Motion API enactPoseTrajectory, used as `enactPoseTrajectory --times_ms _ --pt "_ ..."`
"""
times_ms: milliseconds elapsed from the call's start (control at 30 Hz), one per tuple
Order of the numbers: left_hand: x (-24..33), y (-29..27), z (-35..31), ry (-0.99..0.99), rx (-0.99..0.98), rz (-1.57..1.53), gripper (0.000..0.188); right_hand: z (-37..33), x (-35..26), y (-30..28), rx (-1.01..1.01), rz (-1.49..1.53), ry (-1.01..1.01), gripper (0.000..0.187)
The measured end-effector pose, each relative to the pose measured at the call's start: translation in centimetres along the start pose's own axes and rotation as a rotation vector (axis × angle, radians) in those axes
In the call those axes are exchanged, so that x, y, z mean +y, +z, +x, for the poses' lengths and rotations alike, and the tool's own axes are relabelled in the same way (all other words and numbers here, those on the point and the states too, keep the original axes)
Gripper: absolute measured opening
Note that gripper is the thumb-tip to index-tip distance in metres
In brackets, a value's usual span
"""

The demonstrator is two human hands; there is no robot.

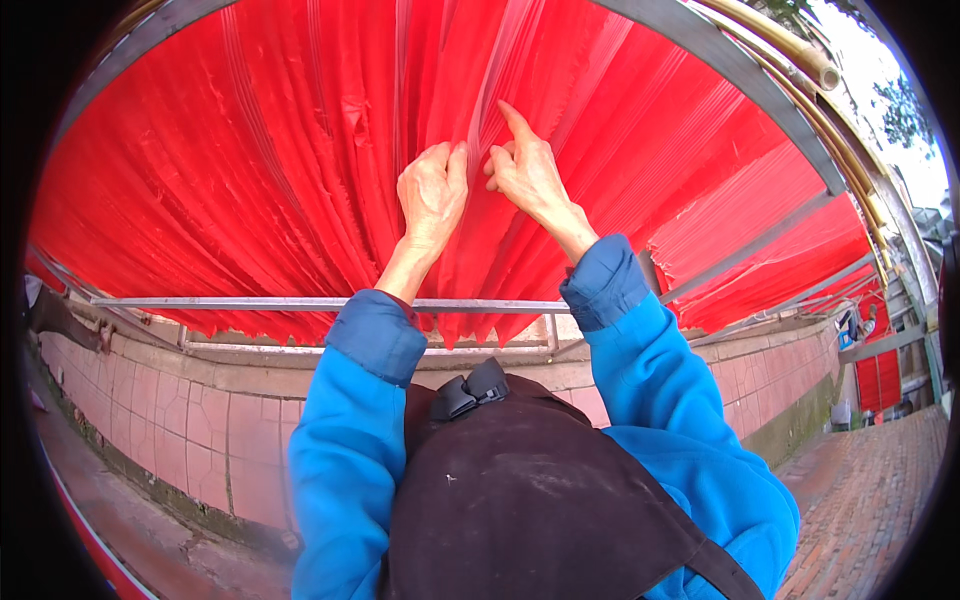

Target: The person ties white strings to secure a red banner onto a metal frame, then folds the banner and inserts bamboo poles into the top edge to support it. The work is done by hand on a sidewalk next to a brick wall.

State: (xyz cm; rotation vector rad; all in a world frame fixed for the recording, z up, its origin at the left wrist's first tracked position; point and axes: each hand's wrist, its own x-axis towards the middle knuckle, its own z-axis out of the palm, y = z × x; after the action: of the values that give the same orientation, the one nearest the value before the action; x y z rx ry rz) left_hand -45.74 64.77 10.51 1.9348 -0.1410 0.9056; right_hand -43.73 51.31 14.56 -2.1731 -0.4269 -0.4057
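Long red cloth (330,170) hangs in many narrow folds before me, with paler lines of thread between some of them. My left hand (432,195) is closed at a fold in the middle, its thumb pointing up along the cloth; what lies inside the fingers is mostly hidden. Just to its right, my right hand (530,175) has its index finger stretched up over the red cloth. Its other fingers are bent, and nothing shows held in them. A narrow strip of cloth runs between the two hands.
A grey metal frame (250,303) surrounds the cloth, one bar crossing below my wrists. Bamboo poles (790,45) lie along the upper right. Below runs a low pink-tiled ledge (255,440). More red cloth (878,370) hangs at far right beside brick paving (870,510).
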Motion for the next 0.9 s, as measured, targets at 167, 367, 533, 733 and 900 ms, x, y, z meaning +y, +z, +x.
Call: enactPoseTrajectory --times_ms 167,367,533,733,900 --pt "0.5 1.5 -0.1 0.09 0.1 -0.042 0.038 0.0 0.2 -0.1 -0.005 -0.379 -0.273 0.057" --pt "0.0 0.2 -0.3 0.098 0.109 0.055 0.037 -0.3 0.8 -0.5 0.022 -0.45 -0.245 0.057" --pt "0.2 0.2 0.0 0.024 -0.014 0.0 0.03 -1.3 1.3 0.1 0.035 -0.481 -0.286 0.056" --pt "1.2 0.7 2.8 0.031 -0.077 0.241 0.04 -0.6 1.5 2.1 -0.058 -0.599 -0.237 0.046" --pt "0.5 1.3 2.9 0.091 -0.041 0.29 0.036 -0.7 1.9 3.4 -0.116 -0.63 -0.196 0.051"
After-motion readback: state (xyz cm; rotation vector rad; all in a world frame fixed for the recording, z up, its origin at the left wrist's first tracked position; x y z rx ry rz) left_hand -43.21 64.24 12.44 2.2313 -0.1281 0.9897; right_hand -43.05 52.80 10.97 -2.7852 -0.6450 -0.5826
